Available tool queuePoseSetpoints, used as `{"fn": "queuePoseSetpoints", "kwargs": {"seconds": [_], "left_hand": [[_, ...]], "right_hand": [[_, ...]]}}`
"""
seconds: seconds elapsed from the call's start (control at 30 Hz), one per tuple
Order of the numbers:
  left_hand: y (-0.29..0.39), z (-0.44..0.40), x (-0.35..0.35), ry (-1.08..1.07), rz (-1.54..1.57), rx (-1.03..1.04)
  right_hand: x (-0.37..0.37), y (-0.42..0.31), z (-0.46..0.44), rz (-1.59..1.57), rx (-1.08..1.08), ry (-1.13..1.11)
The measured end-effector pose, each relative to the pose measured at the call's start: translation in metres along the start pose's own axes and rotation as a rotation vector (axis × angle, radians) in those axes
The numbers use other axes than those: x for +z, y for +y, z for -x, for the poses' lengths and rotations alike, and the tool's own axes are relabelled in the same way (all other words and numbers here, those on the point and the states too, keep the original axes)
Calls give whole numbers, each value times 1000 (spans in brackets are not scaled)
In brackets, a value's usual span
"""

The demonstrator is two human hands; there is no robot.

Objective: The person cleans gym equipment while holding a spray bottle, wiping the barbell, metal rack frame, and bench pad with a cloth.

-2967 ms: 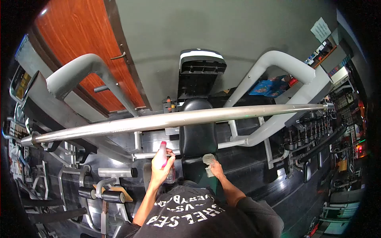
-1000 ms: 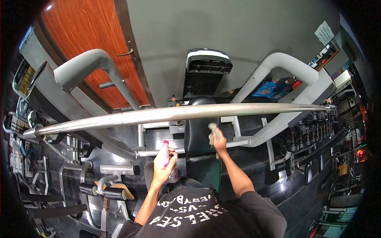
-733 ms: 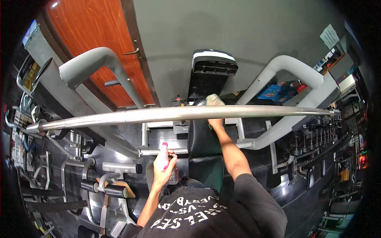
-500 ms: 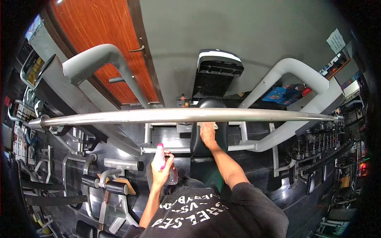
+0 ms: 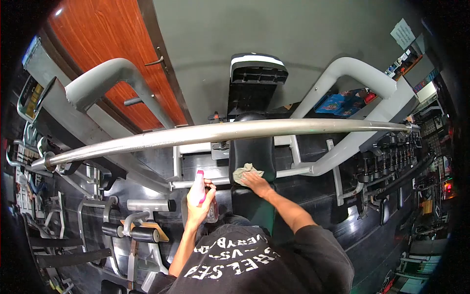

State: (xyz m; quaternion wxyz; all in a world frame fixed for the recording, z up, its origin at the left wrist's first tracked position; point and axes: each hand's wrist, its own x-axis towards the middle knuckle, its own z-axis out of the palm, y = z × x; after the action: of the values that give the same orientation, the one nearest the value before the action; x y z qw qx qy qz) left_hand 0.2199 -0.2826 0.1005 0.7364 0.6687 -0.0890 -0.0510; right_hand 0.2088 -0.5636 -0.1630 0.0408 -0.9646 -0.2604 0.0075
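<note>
My left hand [image 5: 199, 207] is wrapped round a spray bottle [image 5: 199, 188] with a white and pink head; its clear body shows beside my palm. On the black padded bench [image 5: 252, 153], a crumpled pale beige cloth [image 5: 241, 174] lies under the fingers of my right hand [image 5: 258, 184]. That hand presses the cloth against the lower part of the backrest, towards its left edge. A long metal barbell [image 5: 196, 135] crosses above the bench, beyond both hands and touching neither.
Thick grey machine frames rise at left [image 5: 105, 81] and right [image 5: 338, 88]. A wooden door [image 5: 105, 39] and grey wall stand behind. Dumbbells on a rack [image 5: 387, 164] are at right. A padded leg machine [image 5: 144, 234] stands at lower left.
My right hand has drawn the cloth down the backrest towards me, from under the barbell to the lower part. The left hand still grips the spray bottle. The view has shifted slightly.
</note>
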Motion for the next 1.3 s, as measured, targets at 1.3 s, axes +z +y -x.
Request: {"fn": "queuePoseSetpoints", "kwargs": {"seconds": [1.3], "left_hand": [[5, 22, 11, 104, 79, -17]], "right_hand": [[-2, -38, -55, -406, 389, 469]]}}
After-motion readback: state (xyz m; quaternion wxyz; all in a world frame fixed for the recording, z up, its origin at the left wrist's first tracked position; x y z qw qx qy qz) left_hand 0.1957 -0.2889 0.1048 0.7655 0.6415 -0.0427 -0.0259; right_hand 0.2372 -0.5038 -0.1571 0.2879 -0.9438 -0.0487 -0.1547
